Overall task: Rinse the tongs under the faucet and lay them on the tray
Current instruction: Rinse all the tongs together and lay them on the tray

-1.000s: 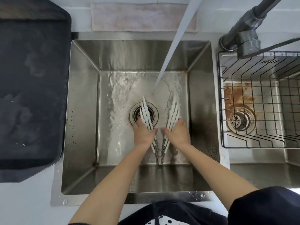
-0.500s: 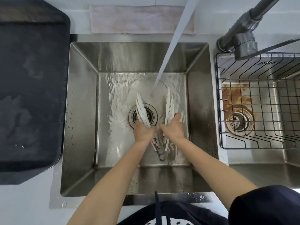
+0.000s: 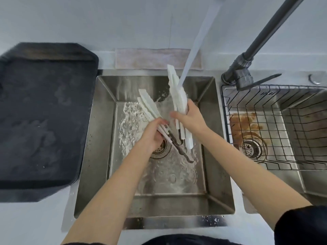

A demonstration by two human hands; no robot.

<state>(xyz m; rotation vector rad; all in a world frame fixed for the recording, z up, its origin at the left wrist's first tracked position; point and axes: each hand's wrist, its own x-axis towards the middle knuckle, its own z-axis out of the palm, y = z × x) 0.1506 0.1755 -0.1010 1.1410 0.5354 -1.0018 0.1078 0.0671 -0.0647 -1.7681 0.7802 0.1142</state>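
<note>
Over the steel sink (image 3: 99, 138) I hold white tongs with dark handle ends, apparently two pairs. My left hand (image 3: 152, 135) is shut on the left tongs (image 3: 147, 107), whose white blades point up and to the left. My right hand (image 3: 190, 115) grips the right tongs (image 3: 175, 89), raised higher. The water stream (image 3: 192, 50) from the dark faucet (image 3: 261, 36) strikes these right tongs just above my fingers. The handle ends (image 3: 184, 152) hang down near the sink floor. The black tray (image 3: 44, 112) lies on the counter left of the sink.
A drain (image 3: 163, 149) sits in the sink floor, partly behind my left hand. Right of the sink is a second basin with a wire rack (image 3: 283, 124) and a rusty stain. A pale cloth (image 3: 150, 58) lies behind the sink.
Both hands have lifted the tongs off the sink floor. The right tongs rose into the water stream, and the camera view tilted upward.
</note>
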